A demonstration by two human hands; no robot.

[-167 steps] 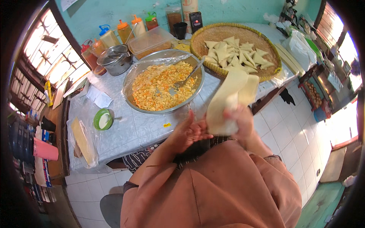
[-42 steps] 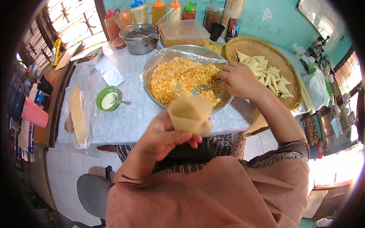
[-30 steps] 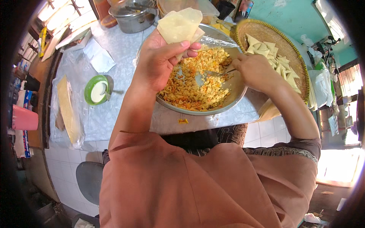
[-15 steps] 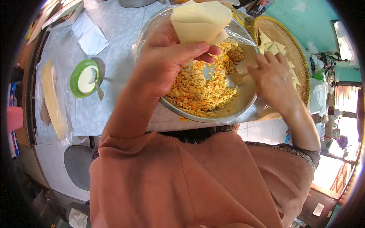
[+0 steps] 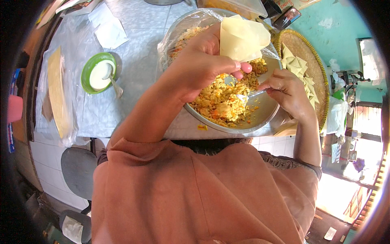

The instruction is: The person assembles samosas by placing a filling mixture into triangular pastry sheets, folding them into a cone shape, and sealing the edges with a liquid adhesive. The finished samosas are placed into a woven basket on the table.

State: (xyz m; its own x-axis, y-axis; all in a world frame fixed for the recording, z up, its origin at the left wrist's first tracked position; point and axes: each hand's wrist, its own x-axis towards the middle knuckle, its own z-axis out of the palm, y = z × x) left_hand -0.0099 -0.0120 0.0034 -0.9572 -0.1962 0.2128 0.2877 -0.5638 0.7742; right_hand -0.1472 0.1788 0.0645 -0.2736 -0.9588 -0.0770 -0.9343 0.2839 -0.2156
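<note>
- The step in hand looks like filling a pastry: the left hand [image 5: 199, 65] has its grip pinched on a pale folded pastry sheet [image 5: 242, 37], raised over the metal bowl [image 5: 260, 118].
- The right hand [image 5: 286, 87], just right of that grip, has its grip pressed together on a spoon [image 5: 248, 96] whose tip lies in the orange-yellow filling [image 5: 221, 101] directly beneath.
- Next, by my judgement, the spoon must be loaded and lifted to the sheet's open fold without spilling.
- Farther right of the right-hand grip, a woven tray [image 5: 321, 73] holds folded pieces; a green bowl [image 5: 87, 67] sits well left on the surface [image 5: 138, 61].
</note>
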